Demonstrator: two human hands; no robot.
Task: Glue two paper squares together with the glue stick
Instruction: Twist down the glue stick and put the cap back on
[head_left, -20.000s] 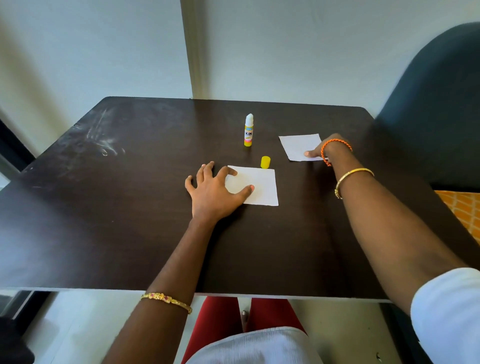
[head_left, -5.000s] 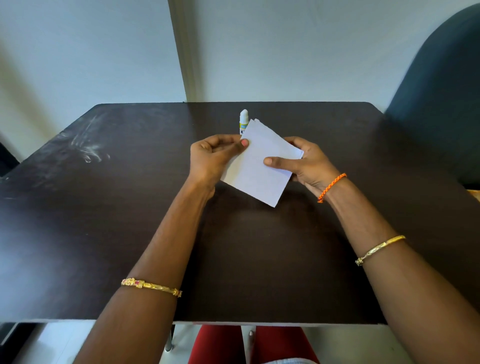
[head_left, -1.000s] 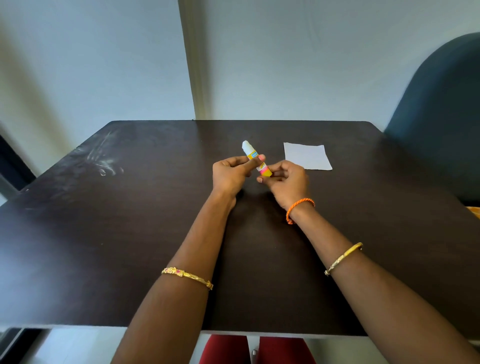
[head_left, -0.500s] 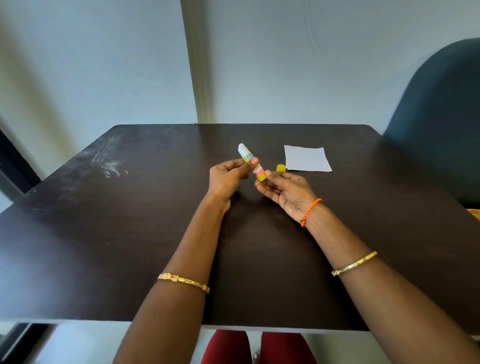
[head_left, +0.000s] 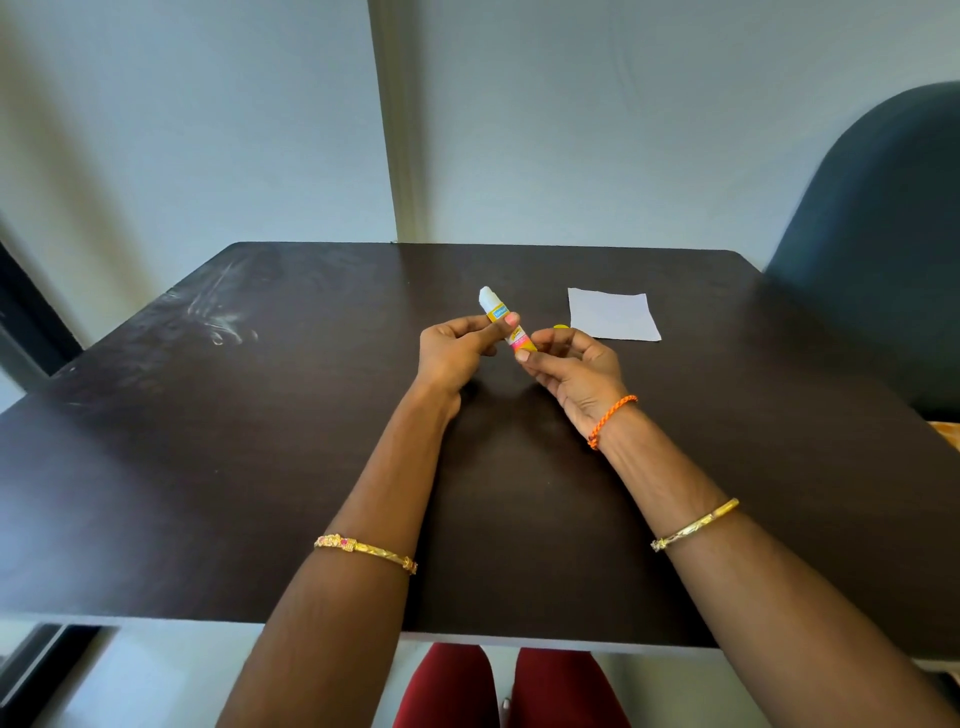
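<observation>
Right now my left hand (head_left: 457, 348) has a pinching grip on the middle of the glue stick (head_left: 503, 325), tilted with its white tip up and away from me, above the dark table (head_left: 260, 441). My right hand (head_left: 574, 371) pinches the yellow base with thumb and fingertips; I judge I am about to twist it. A bit of yellow, probably the cap (head_left: 561, 327), peeks out just behind my right fingers. One white paper square (head_left: 613, 314) lies flat on the table to the right; I cannot tell whether it is one sheet or two stacked. Light and stiff, the stick handles best by its barrel; its tip looks soft and tacky, the paper thin and easily creased.
</observation>
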